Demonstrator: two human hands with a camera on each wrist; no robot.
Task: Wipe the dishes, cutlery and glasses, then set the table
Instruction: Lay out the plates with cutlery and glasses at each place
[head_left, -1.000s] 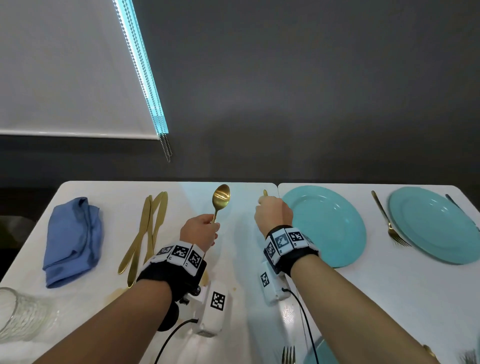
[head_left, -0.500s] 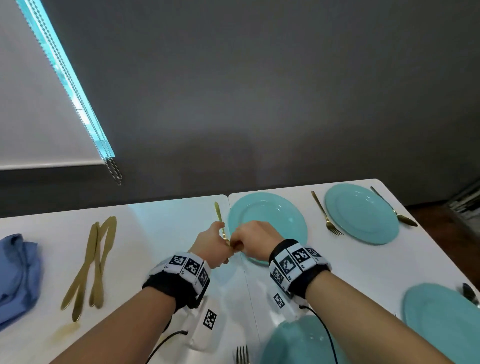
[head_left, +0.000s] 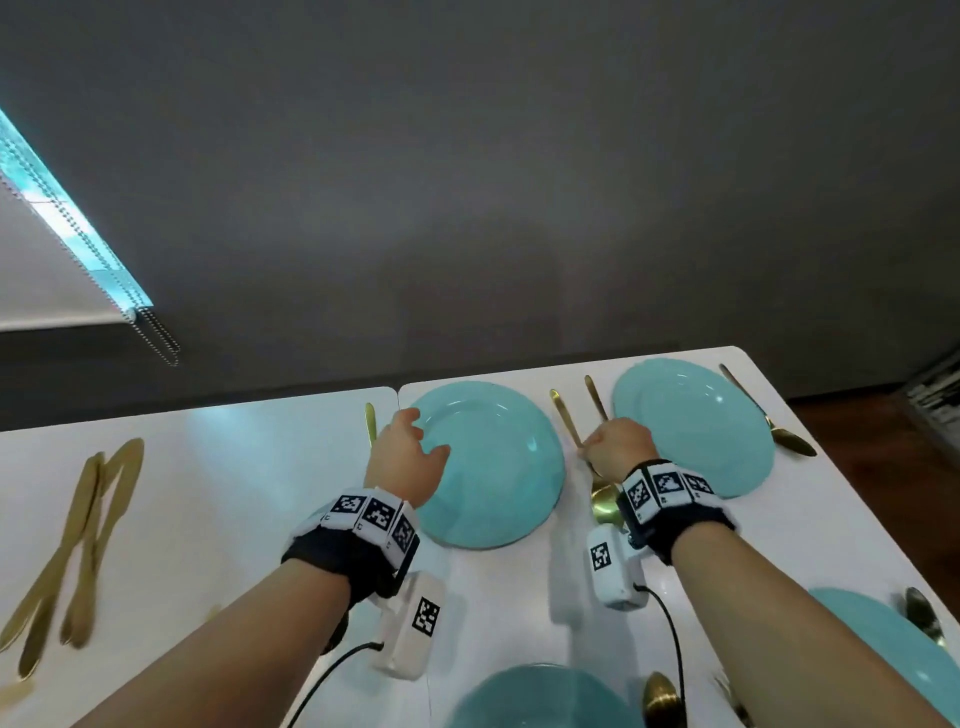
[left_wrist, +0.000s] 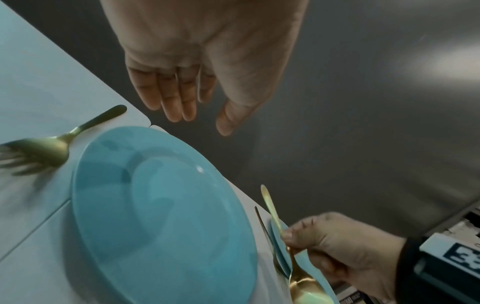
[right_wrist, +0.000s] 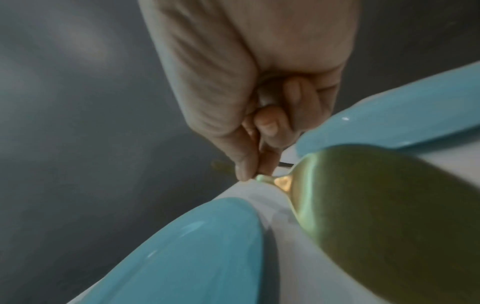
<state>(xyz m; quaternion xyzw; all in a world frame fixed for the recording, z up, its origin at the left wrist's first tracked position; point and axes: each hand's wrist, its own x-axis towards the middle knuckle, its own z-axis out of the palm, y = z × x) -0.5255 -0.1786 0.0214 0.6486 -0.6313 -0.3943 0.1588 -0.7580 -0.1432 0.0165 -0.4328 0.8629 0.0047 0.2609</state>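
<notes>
Head view: gold spoon (head_left: 602, 499) pinched by its handle in the right hand (head_left: 618, 447), bowl toward the wrist, between two teal plates, the nearer plate (head_left: 498, 467) to its left and the far plate (head_left: 696, 421) to its right. Beside it lies a gold fork (head_left: 595, 397). Left hand (head_left: 405, 457) hovers over the nearer plate's rim, fingers loosely spread, holding nothing. Gold knives (head_left: 78, 545) lie far left on the white table (head_left: 234, 493).

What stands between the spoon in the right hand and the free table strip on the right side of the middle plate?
Nothing visible blocks it. The right hand pinches the spoon over the white strip between the middle plate and the fork of the next plate. The strip looks narrow, so the spoon should go down parallel to that fork.
</notes>
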